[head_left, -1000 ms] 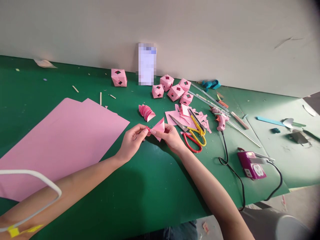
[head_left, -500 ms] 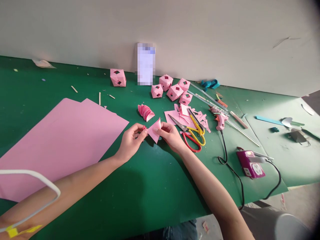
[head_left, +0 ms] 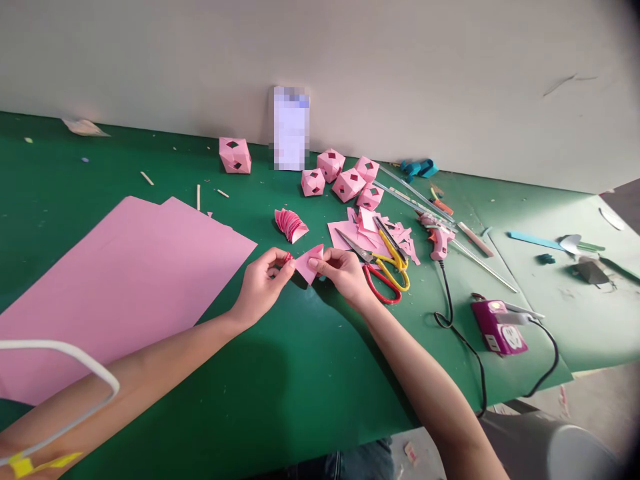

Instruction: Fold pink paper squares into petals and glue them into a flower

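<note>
Between my hands is a small piece of pink paper (head_left: 307, 265), its upper right corner curled over. My left hand (head_left: 265, 283) pinches its left corner between thumb and forefinger. On the right side, my right hand (head_left: 345, 273) grips the paper with the thumb on its near face and the fingers behind, partly hidden. Just beyond the hands lies a fanned stack of folded pink paper pieces (head_left: 291, 225). Scissors (head_left: 385, 263) with red and yellow handles rest beside my right hand, over pink paper scraps (head_left: 345, 233).
Large pink sheets (head_left: 130, 287) lie under my left forearm. Several pink paper polyhedra (head_left: 349, 185) and a phone (head_left: 291, 130) stand by the wall. To the right are a pink glue gun (head_left: 440, 241), clear sticks, a black cord and a purple power adapter (head_left: 497, 327).
The paper between my hands has turned to face me more flatly, and its upper right corner has been bent down by my right hand. My left hand keeps its pinch.
</note>
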Available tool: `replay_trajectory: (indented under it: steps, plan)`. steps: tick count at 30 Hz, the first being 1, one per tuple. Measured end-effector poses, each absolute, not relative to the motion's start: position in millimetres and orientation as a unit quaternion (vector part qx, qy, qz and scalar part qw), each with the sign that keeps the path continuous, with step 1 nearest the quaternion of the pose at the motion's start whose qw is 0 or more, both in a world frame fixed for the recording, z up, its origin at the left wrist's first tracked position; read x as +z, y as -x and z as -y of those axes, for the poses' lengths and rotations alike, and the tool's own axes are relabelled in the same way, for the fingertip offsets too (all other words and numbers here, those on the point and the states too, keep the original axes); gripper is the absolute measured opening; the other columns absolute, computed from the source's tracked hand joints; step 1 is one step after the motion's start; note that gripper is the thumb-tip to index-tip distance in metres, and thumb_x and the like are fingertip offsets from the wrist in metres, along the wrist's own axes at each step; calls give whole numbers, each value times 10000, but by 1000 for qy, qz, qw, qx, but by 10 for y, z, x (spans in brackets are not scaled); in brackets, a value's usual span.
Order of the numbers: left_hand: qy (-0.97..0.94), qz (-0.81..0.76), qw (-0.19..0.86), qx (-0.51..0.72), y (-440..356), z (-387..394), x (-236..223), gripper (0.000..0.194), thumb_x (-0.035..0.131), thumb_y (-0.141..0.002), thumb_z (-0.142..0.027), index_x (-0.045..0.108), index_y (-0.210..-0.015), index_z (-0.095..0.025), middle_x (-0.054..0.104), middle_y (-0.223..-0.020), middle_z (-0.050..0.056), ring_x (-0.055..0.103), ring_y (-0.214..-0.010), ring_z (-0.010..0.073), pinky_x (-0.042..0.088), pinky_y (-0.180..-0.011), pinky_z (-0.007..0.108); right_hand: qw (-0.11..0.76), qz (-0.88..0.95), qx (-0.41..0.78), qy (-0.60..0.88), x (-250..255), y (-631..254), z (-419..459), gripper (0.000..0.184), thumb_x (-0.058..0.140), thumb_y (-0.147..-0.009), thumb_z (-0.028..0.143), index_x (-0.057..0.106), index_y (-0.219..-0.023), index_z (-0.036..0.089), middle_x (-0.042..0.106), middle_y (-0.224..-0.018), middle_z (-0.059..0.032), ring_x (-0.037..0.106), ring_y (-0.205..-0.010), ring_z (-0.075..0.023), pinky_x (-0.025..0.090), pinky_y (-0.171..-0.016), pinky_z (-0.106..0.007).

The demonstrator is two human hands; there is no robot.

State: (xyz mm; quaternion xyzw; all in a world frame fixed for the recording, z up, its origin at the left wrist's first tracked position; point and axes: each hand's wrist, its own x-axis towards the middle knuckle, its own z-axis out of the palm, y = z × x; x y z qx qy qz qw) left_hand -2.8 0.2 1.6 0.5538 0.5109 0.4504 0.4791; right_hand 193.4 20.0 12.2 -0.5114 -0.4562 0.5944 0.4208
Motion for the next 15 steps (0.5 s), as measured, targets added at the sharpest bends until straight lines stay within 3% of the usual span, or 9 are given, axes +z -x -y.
replay_trajectory:
  steps: [9, 15]
  plan:
    - [-556, -484, 501, 454, 19, 15, 57, 309, 789, -895, -493, 695, -996, -217, 743, -973, 52, 728, -879, 198, 589, -699, 277, 410, 455, 609, 504, 143, -1957, -203, 535, 1008, -558, 613, 676, -651, 204, 637, -643, 24, 517, -638, -128, 384, -620, -281]
    - [-494, -487, 541, 475, 4, 4, 32, 483, 854, -857, -527, 650, -1168, -219, 808, -952, 62, 801, -837, 225, 638, -698, 319, 409, 463, 609, 498, 156, -1942, -199, 531, 1002, -582, 606, 665, -658, 203, 620, -646, 31, 504, -639, -123, 380, -623, -281]
